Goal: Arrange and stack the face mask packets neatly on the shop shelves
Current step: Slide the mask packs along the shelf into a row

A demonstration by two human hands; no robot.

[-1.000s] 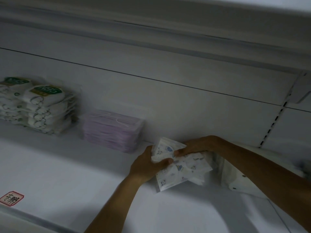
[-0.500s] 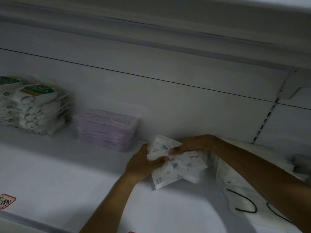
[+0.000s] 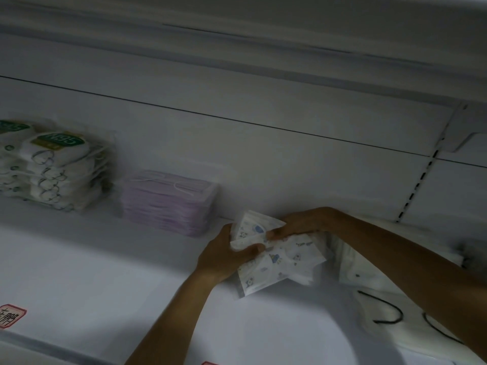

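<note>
- The left hand (image 3: 224, 255) pinches the printed packets (image 3: 276, 256) at their 9 o'clock end, thumb curled over the top.
- The right hand (image 3: 303, 223) pinches the same bundle from 12 o'clock, fingers curled onto its upper edge.
- The packets sit low over the shelf (image 3: 105, 272), right of centre, fanned and skewed rather than squared; whether the bottom one touches the shelf cannot be told.
- At 10 o'clock from the hands stands a purple stack (image 3: 168, 201), and further at 9 o'clock an N95 stack (image 3: 52, 164); both are well apart from the bundle.
- At 3 o'clock, under the right forearm, lie loose white packets (image 3: 353, 264) and black ear loops (image 3: 387, 309).
- Risk: the slippery wrappers may slide out of the fan if either grip eases before the edges are aligned, scattering them.
- Risk: the right forearm may drag the loose packets or snag a loop when it pulls back.
- Risk: dim light may hide a crooked edge, leaving an untidy stack.
</note>
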